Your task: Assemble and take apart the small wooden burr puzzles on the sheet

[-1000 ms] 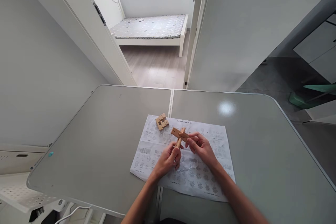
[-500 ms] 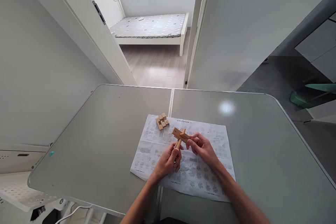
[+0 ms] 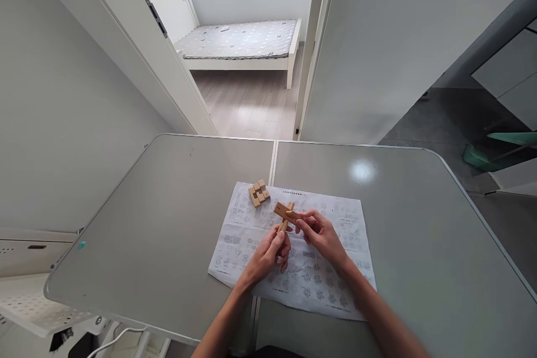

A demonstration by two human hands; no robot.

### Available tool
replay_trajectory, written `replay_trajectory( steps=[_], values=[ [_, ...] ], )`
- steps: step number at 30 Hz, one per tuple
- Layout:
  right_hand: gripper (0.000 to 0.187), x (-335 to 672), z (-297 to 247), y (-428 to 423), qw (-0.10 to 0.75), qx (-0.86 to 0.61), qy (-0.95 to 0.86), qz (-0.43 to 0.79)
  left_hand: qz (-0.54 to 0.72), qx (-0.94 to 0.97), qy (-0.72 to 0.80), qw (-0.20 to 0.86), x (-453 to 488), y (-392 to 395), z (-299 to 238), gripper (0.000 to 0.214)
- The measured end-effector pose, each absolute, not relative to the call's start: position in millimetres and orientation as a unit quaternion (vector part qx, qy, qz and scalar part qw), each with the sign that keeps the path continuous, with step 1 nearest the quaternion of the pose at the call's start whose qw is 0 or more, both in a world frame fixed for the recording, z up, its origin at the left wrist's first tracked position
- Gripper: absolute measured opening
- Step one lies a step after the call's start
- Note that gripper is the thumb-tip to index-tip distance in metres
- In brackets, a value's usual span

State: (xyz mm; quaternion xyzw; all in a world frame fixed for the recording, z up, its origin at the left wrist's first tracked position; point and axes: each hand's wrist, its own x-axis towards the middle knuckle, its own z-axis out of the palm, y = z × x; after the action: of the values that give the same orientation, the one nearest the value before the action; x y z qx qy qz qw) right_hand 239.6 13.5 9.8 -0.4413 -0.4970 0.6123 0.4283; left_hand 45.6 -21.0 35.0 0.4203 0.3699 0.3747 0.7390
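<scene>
Two wooden puzzle pieces cross each other above the printed sheet. My left hand (image 3: 272, 250) is closed around the lower end of the narrow wooden puzzle stick (image 3: 284, 225), which points up and away. My right hand (image 3: 321, 232) pinches the right end of the flat wooden puzzle bar (image 3: 282, 210), which lies across the stick. Whether the two pieces interlock at the crossing I cannot tell. Just beyond, a cluster of small wooden cubes (image 3: 259, 193) rests on the sheet's far left corner. The printed instruction sheet (image 3: 344, 224) lies under both hands, covered in small diagrams.
The grey table (image 3: 168, 224) has a seam (image 3: 273, 163) running through its middle. Past its far edge, a doorway opens on a bed (image 3: 239, 39). A white perforated shelf (image 3: 37, 302) stands at the lower left, and a green object (image 3: 478, 158) is off to the right.
Both hands and the crossed wooden pieces have shifted slightly up and to the left. My right fingers have slid a little further along the bar. The cube cluster stays put.
</scene>
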Motion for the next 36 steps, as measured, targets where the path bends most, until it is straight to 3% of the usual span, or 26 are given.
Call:
replay_trajectory(
  steps=[36],
  values=[
    [0.037, 246.6, 16.2, 15.7, 0.413, -0.371, -0.475, 0.683, 0.379, 0.412, 0.395, 0.729, 50.3, -21.1, 28.0, 0.049]
  ],
)
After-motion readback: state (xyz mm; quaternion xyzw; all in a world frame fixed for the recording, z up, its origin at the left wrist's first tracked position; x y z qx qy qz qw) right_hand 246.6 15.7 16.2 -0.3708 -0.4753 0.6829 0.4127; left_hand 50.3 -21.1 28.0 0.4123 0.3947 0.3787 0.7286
